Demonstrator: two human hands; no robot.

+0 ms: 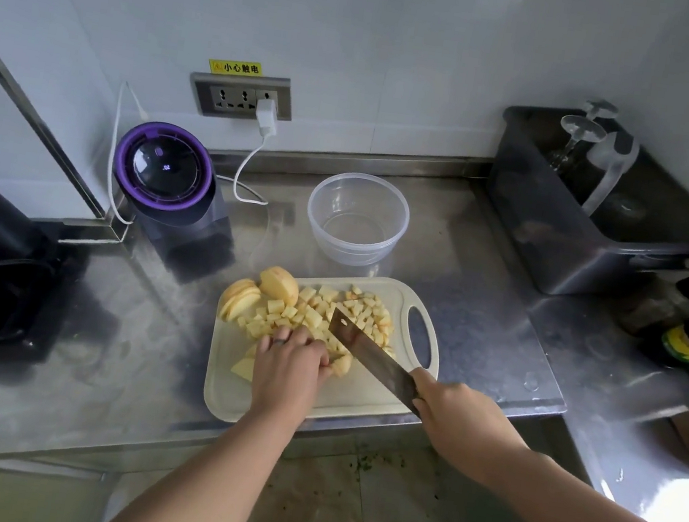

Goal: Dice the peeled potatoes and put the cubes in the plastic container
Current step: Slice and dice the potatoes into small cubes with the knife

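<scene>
Many potato cubes (326, 311) lie heaped on the cutting board (235, 396), with two sliced halves (258, 293) at its far left and the plastic container (357, 218) empty just behind it. Firm and probably slick, the pieces may slip. The left hand (288, 368) curls its fingers down on a potato piece (341, 364), while the right hand (458, 414) grips the cleaver (369, 353) beside it.

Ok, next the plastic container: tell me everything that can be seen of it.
The plastic container is a round, clear, thin-walled tub with a thicker rim and no lid on it. It stands upright on the steel counter, just behind the cutting board and to the right of the purple-topped appliance. It holds nothing, and its bare bottom shows. Nothing but the counter seems to touch it.
</scene>
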